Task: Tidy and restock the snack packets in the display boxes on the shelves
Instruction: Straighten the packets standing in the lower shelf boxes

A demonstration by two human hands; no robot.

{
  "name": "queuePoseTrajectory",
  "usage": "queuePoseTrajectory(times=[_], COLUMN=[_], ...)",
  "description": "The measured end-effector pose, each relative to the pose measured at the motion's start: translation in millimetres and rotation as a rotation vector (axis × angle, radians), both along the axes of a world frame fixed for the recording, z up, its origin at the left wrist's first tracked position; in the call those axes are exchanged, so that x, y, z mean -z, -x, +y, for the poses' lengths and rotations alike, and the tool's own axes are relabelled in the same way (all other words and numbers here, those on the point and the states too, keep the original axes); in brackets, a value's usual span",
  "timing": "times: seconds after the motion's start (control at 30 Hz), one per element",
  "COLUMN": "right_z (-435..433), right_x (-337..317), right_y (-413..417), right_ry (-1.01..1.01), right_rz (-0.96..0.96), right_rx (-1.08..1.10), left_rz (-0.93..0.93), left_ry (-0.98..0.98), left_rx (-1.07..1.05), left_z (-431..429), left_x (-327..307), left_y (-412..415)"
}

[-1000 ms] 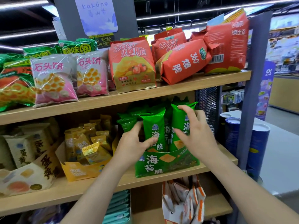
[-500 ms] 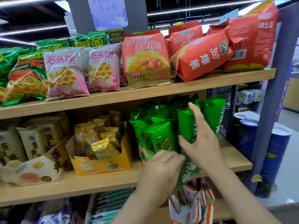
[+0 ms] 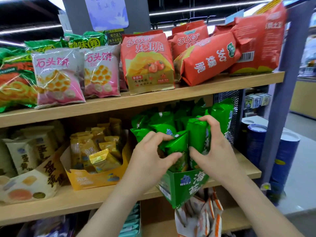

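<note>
A green display box (image 3: pixel 181 187) of seaweed snack packets stands on the middle shelf, turned with one corner past the shelf's front edge. My left hand (image 3: pixel 150 156) pinches a tilted green packet (image 3: pixel 176 144) at the front of the box. My right hand (image 3: pixel 213 149) grips an upright green packet (image 3: pixel 196 134) beside it, fingers on its top and thumb low on its face. More green packets (image 3: pixel 153 120) crowd the box behind. The box's rear is hidden by packets and hands.
A yellow display box (image 3: pixel 92 180) of gold packets sits to the left, then a cream box (image 3: pixel 29 185). The top shelf (image 3: pixel 153 98) carries pink, green and red bags. A white box of orange-white packets (image 3: pixel 200 214) stands below. Blue tubs (image 3: pixel 280 151) stand right of the shelf post.
My left hand came up from the box front to a front packet. My right hand curled round the upright packet. The box has turned, its corner now past the shelf edge.
</note>
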State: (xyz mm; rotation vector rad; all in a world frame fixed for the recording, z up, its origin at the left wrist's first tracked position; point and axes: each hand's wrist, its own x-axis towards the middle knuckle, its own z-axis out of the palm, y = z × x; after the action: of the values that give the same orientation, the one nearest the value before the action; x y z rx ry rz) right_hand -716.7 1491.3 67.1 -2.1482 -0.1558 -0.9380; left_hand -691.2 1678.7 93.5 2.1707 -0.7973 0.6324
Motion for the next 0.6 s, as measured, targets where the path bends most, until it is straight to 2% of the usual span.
queuePoseTrajectory(times=[0.07,0.17,0.23,0.3,0.33,0.43,0.47,0.6], right_z=[0.3,20.2,32.6,36.5,35.3,30.0,28.6,22.7], right_x=[-5.7,-18.6,-17.8,-13.3,-11.4,-10.4,-10.2,-10.3], right_y=[7.0,15.3,10.8,4.2,1.8,-0.1,0.2,2.4], right_ry=[0.096,0.301,0.443,0.476,0.453,0.402,0.391,0.367], right_rz=[-0.067,-0.149,-0.086,-0.074,-0.092,-0.148,-0.149,-0.116], right_rx=[0.123,0.203,0.25,0.279,0.274,0.22,0.194,0.12], left_rz=[0.103,0.385,0.306,0.187,0.132,-0.016,-0.018,-0.034], left_ry=[-0.024,0.02,0.085,0.148,0.102,-0.313,-0.373,-0.384], left_rx=[0.088,0.314,0.257,0.063,-0.044,-0.296,-0.33,-0.322], left_z=[8.8,20.5,23.3,23.6,22.9,13.4,9.4,0.2], left_x=[-10.4,-26.7,-30.2,-33.5,-36.2,-44.4,-46.1,-44.5], left_y=[-5.3,-11.5,-17.4,-23.7,-27.8,-37.8,-38.7,-41.6])
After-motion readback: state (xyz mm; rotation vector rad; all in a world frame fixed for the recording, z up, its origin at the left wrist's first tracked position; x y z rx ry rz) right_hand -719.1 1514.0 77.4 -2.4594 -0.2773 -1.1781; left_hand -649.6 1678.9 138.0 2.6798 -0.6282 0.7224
